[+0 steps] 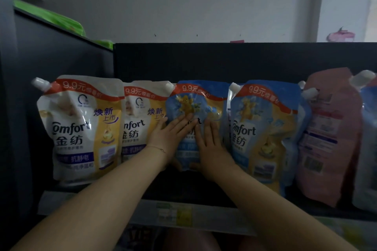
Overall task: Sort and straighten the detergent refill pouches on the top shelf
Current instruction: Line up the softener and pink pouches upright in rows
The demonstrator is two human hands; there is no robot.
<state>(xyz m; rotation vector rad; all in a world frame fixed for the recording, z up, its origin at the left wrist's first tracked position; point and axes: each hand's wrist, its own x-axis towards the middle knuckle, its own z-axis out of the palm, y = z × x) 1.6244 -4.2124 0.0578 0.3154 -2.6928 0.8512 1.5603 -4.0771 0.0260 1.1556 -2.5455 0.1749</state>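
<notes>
A row of Comfort refill pouches stands on the top shelf (204,193). Two white-and-yellow pouches are at the left, one large (81,128) and one partly behind (138,120). A blue pouch (195,100) stands in the middle, set further back than its neighbours. My left hand (169,134) and my right hand (210,142) both press flat on its front, fingers straight and pointing up, with thumbs near its lower edge. A second blue pouch (265,132) stands to the right of it, then a pink pouch (330,134) showing its back.
Another blue pouch (367,138) is cut off at the right edge. A price-label strip (177,214) runs along the shelf front. A dark side panel (61,57) closes the left, with a green package (51,18) on top of it.
</notes>
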